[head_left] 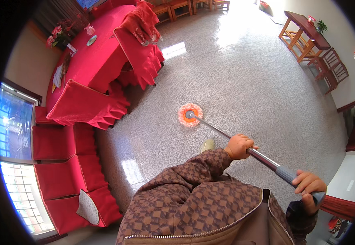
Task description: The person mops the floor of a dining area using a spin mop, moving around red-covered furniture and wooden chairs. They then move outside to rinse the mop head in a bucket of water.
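Brown checker-patterned jacket (193, 208), left hand (238, 147) and right hand (309, 188), fingers (304, 178) clamped around a silver mop handle (263, 158)

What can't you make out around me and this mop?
All in the head view:
Handle under the left hand: covered by its grip.
Floor under the mop head: blocked by the fringe.
Second shoe: likely behind the jacket.
Round thing on the red table: too small.

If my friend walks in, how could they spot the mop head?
Over the grey floor, find the pole held by the left hand and right hand. At its far end is the mop head: round and fringed, with an orange middle, unlike the plain pale shoe nearby.
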Tool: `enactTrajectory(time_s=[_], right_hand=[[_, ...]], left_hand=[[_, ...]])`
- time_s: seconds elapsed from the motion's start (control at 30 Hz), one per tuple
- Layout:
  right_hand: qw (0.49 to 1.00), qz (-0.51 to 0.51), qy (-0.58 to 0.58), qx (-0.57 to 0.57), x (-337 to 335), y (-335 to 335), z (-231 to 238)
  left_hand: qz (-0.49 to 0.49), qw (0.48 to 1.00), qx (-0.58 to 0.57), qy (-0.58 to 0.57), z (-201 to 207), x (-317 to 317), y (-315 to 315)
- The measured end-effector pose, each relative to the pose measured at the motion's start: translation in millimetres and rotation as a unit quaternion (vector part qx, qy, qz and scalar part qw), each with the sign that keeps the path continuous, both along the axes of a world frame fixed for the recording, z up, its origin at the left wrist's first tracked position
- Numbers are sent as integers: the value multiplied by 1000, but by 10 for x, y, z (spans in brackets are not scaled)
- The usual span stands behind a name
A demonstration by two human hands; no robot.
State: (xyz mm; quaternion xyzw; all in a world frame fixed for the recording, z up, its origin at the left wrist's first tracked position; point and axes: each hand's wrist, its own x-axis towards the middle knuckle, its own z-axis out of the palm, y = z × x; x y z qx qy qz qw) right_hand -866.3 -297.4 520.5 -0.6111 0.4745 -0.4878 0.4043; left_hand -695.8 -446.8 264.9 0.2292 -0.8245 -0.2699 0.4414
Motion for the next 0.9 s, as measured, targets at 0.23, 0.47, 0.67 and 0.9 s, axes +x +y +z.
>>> enactTrajectory(time_s=[0.23,0.47,0.67,0.9], right_hand=[[997,67,-1,-32,-59,-1561,-659],[996,75,3,-38,209,-3431,-1659],[999,48,18,15,-569,-3517,-1312],[999,28,37,27,-1387,-2840,270]], left_hand=[[90,995,7,-31,-564,12,-1670],[306,899,97,-298,-1036,257,-3486],[50,925,81,-367,-806,-269,-3994],[-102,984,130,-72,16,-1267,-2930]])
